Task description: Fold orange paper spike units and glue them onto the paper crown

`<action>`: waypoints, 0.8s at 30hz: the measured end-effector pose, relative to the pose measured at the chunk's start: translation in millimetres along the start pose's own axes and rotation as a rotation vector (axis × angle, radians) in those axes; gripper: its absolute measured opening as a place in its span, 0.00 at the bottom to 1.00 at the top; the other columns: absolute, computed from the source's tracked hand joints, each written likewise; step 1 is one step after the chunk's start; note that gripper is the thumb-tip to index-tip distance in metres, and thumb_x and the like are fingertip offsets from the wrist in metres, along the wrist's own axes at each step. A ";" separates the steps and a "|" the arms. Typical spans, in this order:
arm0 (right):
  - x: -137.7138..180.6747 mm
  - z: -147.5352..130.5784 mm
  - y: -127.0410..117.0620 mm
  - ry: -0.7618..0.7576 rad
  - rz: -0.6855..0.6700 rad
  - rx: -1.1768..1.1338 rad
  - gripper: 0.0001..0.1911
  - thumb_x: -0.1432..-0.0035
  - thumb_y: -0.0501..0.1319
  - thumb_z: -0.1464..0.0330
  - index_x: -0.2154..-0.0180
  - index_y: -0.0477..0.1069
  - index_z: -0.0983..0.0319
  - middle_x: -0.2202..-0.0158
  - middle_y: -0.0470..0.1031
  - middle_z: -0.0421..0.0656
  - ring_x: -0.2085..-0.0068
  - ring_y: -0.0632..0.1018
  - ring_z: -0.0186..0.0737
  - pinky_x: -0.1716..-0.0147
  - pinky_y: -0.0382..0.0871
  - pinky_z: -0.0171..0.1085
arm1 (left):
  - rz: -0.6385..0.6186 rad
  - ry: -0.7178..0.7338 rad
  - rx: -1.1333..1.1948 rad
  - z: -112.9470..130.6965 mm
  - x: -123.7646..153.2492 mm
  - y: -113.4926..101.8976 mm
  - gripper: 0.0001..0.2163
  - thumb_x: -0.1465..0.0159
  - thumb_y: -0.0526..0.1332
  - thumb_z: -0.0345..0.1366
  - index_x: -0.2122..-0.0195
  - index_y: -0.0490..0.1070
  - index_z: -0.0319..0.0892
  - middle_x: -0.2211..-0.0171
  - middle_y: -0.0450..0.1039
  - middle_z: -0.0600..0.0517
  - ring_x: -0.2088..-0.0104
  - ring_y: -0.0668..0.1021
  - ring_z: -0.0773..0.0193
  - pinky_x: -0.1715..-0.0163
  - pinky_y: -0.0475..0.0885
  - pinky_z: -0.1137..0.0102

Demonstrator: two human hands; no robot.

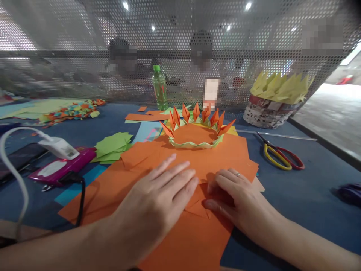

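My left hand (160,195) lies flat with fingers stretched out on a small folded orange paper piece (199,205). My right hand (232,197) is beside it, fingers curled, thumb and fingertips pressing down the piece's right edge. Both rest on large orange paper sheets (113,188). Just beyond stands a paper crown (197,131), a pale green ring with several orange folded points.
Scissors (278,154) with yellow and red handles lie right. Green paper squares (113,146), a pink device (62,167) with white charger and cables lie left. A green bottle (160,87), a basket of yellow folded pieces (270,101) and a mesh screen with people behind stand at the back.
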State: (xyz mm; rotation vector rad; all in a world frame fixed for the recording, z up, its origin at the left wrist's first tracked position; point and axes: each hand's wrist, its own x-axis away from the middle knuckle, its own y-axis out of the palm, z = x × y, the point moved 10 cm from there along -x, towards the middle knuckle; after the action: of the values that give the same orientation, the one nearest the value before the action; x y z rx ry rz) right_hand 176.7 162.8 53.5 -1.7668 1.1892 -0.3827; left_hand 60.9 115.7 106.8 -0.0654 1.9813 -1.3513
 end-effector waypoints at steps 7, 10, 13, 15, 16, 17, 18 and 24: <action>4.2 -4.3 -5.6 -0.017 0.032 -0.024 0.09 0.39 0.63 0.77 0.66 0.70 0.57 0.66 0.74 0.37 0.62 0.72 0.39 0.62 0.63 0.40 | -0.150 0.096 0.130 -14.9 8.9 37.6 0.24 0.35 0.46 0.18 0.43 0.71 0.35 0.46 0.76 0.44 0.47 0.79 0.55 0.44 0.74 0.57; 8.6 -14.1 -13.6 -0.068 0.090 -0.005 0.06 0.38 0.62 0.74 0.65 0.70 0.57 0.65 0.74 0.37 0.63 0.72 0.38 0.63 0.62 0.40 | -0.112 0.033 0.216 -15.8 9.1 33.6 0.19 0.31 0.47 0.20 0.46 0.72 0.36 0.50 0.78 0.46 0.52 0.80 0.59 0.48 0.76 0.62; 12.1 -30.0 -14.3 -0.160 0.070 0.000 0.07 0.40 0.68 0.65 0.65 0.70 0.57 0.67 0.74 0.37 0.64 0.73 0.39 0.64 0.63 0.40 | -0.054 -0.040 0.332 -17.4 6.3 26.4 0.12 0.26 0.50 0.28 0.52 0.73 0.37 0.57 0.78 0.48 0.58 0.79 0.61 0.55 0.75 0.67; 13.3 -36.4 -12.4 -0.205 0.046 0.029 0.14 0.45 0.72 0.59 0.67 0.70 0.58 0.67 0.74 0.38 0.66 0.73 0.39 0.65 0.63 0.40 | -0.036 -0.075 0.367 -18.7 4.8 24.4 0.11 0.25 0.52 0.32 0.54 0.74 0.38 0.61 0.78 0.49 0.61 0.78 0.62 0.58 0.74 0.68; 13.7 -37.1 -12.5 -0.220 0.049 0.047 0.15 0.47 0.73 0.58 0.67 0.71 0.58 0.67 0.75 0.38 0.66 0.73 0.39 0.66 0.63 0.40 | -0.037 -0.087 0.372 -19.1 4.4 24.3 0.10 0.25 0.53 0.32 0.55 0.74 0.38 0.62 0.77 0.49 0.62 0.78 0.62 0.59 0.73 0.67; 14.0 -35.9 -13.3 -0.230 0.062 0.066 0.13 0.45 0.72 0.60 0.66 0.71 0.58 0.67 0.75 0.38 0.66 0.73 0.40 0.66 0.62 0.40 | -0.040 -0.095 0.376 -19.4 4.3 24.5 0.10 0.26 0.54 0.32 0.57 0.75 0.38 0.63 0.77 0.49 0.63 0.77 0.62 0.61 0.72 0.66; 14.2 -33.0 -14.2 -0.233 0.079 0.083 0.09 0.42 0.69 0.63 0.65 0.72 0.57 0.66 0.76 0.39 0.65 0.73 0.40 0.65 0.62 0.40 | -0.045 -0.098 0.383 -19.3 4.5 24.7 0.10 0.26 0.55 0.33 0.59 0.75 0.38 0.64 0.76 0.50 0.65 0.76 0.62 0.62 0.71 0.66; 14.5 -2.8 -15.2 -0.158 0.107 0.129 0.09 0.32 0.55 0.74 0.59 0.72 0.56 0.63 0.74 0.41 0.63 0.71 0.42 0.63 0.61 0.41 | -0.042 -0.084 0.453 -15.3 8.1 23.5 0.08 0.29 0.59 0.32 0.61 0.77 0.36 0.66 0.75 0.49 0.66 0.74 0.62 0.65 0.68 0.65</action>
State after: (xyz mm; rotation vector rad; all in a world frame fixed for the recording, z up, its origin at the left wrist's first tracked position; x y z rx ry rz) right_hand 190.2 150.5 64.2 -1.5844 1.1164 -0.2467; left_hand 54.0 134.9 85.9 0.0482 1.5721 -1.7629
